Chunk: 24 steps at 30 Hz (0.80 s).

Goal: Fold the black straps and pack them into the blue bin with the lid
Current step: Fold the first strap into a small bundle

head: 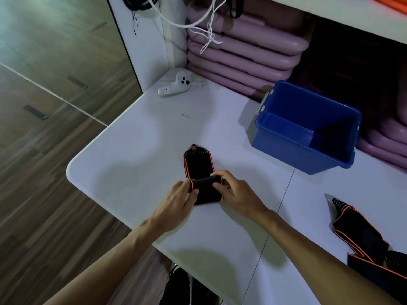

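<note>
White controller [176,85] far left on the table [132,150]. Centre: left hand [176,200] and right hand [236,192] pinch a folded black strap [201,172], flat on the table. Blue bin [293,148] far right, open, looks empty. More straps [361,236] near right.

White table [136,137] over wood-plank floor [44,150]; pink mats [242,47] stacked on a shelf behind.

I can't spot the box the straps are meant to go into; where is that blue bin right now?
The blue bin sits open on the white table, at its far right, in front of the stacked pink mats.
</note>
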Each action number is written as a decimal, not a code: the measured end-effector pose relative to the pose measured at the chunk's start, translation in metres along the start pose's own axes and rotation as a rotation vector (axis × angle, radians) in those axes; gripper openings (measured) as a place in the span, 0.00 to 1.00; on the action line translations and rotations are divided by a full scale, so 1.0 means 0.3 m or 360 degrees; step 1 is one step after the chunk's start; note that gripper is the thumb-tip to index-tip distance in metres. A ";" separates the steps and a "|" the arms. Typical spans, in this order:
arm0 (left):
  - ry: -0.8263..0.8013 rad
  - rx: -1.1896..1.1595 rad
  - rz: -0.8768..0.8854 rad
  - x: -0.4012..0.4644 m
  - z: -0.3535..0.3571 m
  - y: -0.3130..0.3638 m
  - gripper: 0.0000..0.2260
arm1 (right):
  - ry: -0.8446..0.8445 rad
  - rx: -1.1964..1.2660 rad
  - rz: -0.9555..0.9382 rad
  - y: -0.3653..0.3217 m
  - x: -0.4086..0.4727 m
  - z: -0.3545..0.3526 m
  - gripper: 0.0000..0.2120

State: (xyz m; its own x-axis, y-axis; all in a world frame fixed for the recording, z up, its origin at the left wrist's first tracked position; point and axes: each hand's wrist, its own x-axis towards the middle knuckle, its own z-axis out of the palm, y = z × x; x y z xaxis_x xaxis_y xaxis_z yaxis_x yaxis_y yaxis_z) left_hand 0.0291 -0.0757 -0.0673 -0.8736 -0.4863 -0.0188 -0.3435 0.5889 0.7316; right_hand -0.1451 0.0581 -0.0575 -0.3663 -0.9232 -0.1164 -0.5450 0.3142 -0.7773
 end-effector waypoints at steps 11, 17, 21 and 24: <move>0.0292 -0.0014 -0.0490 0.048 0.074 0.005 0.06 | 0.0186 0.0059 0.0274 -0.014 0.072 0.086 0.13; 0.0324 0.0268 -0.0294 0.052 0.043 0.003 0.20 | 0.0434 -0.0078 0.0301 -0.023 0.059 0.120 0.14; 0.0239 0.0658 0.0235 0.045 0.009 -0.041 0.19 | 0.0312 -0.0330 0.0006 -0.007 0.017 0.087 0.17; 0.0106 0.0697 0.0371 0.033 -0.004 -0.075 0.21 | 0.0134 -0.0831 -0.0215 0.035 -0.027 0.056 0.32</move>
State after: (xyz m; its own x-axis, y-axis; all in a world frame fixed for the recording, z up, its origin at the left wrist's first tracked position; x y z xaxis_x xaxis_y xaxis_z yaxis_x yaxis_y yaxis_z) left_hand 0.0287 -0.0945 -0.0831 -0.9253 -0.3414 0.1651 -0.2669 0.8956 0.3559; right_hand -0.1352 0.0652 -0.0753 -0.3147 -0.9487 0.0297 -0.8855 0.2822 -0.3690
